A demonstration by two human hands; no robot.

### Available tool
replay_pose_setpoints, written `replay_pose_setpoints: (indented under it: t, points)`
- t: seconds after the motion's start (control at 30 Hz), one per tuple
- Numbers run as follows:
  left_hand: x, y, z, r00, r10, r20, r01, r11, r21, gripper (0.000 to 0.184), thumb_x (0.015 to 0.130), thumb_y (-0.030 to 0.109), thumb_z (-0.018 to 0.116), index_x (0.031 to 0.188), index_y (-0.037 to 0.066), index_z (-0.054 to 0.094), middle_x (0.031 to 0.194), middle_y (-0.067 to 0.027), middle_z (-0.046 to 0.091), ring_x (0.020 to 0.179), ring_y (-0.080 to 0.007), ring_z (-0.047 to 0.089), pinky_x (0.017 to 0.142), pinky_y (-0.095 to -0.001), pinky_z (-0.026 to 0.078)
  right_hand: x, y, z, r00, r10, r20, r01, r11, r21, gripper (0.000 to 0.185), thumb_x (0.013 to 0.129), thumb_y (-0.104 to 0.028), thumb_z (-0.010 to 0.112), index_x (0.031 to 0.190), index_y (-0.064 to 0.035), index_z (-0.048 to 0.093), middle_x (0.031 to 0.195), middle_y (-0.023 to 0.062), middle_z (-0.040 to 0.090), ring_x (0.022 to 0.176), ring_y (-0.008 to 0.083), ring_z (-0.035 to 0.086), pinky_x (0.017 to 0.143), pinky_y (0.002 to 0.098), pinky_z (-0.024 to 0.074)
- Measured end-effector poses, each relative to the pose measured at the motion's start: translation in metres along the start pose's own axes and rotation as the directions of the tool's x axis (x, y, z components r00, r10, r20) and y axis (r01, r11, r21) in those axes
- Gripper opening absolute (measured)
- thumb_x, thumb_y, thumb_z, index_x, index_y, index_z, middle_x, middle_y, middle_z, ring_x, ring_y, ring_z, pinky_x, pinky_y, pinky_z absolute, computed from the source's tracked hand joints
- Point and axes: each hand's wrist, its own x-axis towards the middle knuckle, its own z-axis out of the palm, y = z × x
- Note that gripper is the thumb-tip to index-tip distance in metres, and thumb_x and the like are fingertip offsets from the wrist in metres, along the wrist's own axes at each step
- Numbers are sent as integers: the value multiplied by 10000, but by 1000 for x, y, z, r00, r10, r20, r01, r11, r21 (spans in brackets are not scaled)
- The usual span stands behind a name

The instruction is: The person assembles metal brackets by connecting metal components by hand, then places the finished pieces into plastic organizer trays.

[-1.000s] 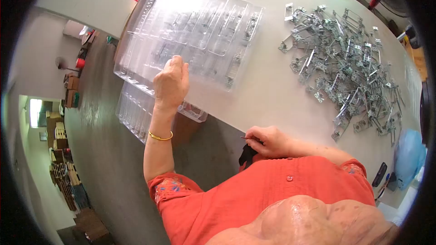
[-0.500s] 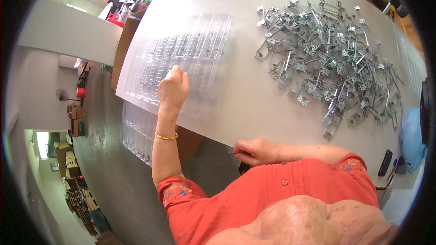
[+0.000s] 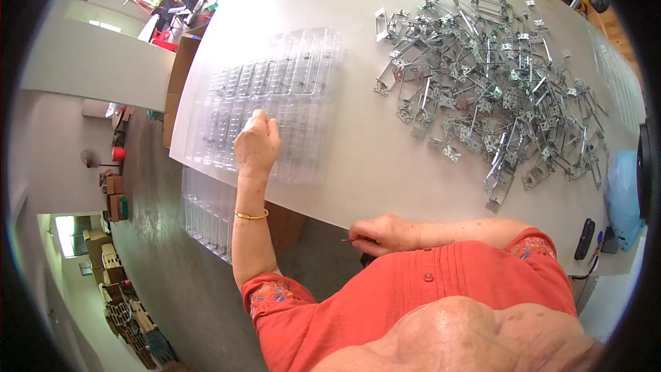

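Observation:
A clear plastic tray [image 3: 303,72] with long ribbed compartments lies on the left of the pale table. Over its middle is my left hand [image 3: 257,148], fingers pinched together; whatever is between the fingertips is hidden. A gold bangle [image 3: 251,214] circles that wrist. My right hand [image 3: 387,234] rests at the table's near edge, in front of the red shirt. Its fingers curl around a small thin stick-like piece [image 3: 345,240], of which only the tip sticks out. To the right spreads a heap of silvery metal brackets [image 3: 492,83], apart from both hands.
More clear trays [image 3: 206,213] stand below the table's left edge, near a cardboard box [image 3: 286,226]. At the right lie a blue plastic bag [image 3: 622,196] and a black case [image 3: 584,239]. Clear plastic sheeting [image 3: 616,76] lies along the far right edge.
The whole view has shifted slightly, with the bracket heap a little further left. My left hand stays over the tray, pinched, and my right hand stays curled at the edge.

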Motion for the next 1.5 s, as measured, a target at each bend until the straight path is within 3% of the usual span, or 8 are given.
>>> replay_pose_setpoints:
  t: [0.57,0.67,0.77,0.87,1.5]
  points:
    - [1,1,-1,999,-23,38,23,1000,-15,185,1003,208,611,953,31,590,897,-186,727,819,-407,723,727,-489,570,1,-3,-2,1000,13,18,-13,1000,-15,105,980,-123,651,1051,-89,583,791,156,650,673,363,646,604,441,538]
    - [0,-3,4,1000,-4,-20,3,999,-44,197,994,209,624,932,22,611,791,-195,699,728,-397,709,691,-473,549,1,-2,0,1000,11,13,-11,1000,-11,107,981,-124,654,1052,-89,583,784,154,649,665,361,645,598,441,536]
    - [1,-4,4,1000,1,-22,-2,998,-55,200,993,213,627,939,21,613,789,-195,699,734,-398,709,693,-476,548,0,0,0,1000,0,8,0,1000,-18,109,980,-123,655,1054,-89,583,774,151,647,655,357,643,592,440,534]
    - [2,3,-5,998,-25,60,27,999,-35,189,999,199,611,953,16,592,906,-200,727,834,-418,721,743,-495,568,0,0,0,1000,1,9,0,1000,-25,111,980,-124,656,1055,-88,583,771,150,645,651,354,642,589,438,534]
    - [4,7,-3,997,-51,55,55,997,-57,189,995,205,621,974,17,617,899,-202,734,835,-414,728,750,-486,571,0,-3,-1,1000,18,15,-18,1000,9,96,983,-107,644,1048,-81,578,783,167,642,670,375,635,600,445,527]
